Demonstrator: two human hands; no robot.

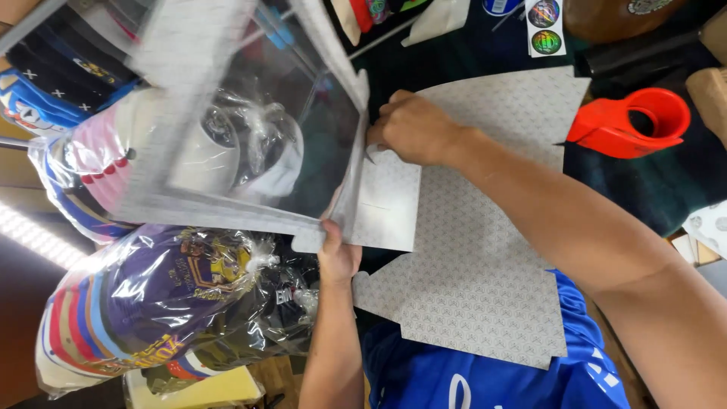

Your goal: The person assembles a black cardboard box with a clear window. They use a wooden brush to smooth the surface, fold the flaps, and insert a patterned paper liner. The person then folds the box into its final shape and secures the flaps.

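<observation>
A flat, unfolded box of grey patterned card (485, 250) lies across a dark work surface. One panel of it, a frame with a clear plastic window (295, 113), is lifted up on its fold. My left hand (338, 254) pinches the lower corner of that windowed panel. My right hand (413, 129) presses its closed fingers on the fold line near the panel's upper end. A white flap (390, 208) sits between my two hands.
A red tape dispenser (632, 121) lies at the right. Clear bags of caps (151, 303) are piled at the left, more showing through the window. A strip of round shiny stickers (545, 26) lies at the top. My blue shirt (469, 371) is at the bottom.
</observation>
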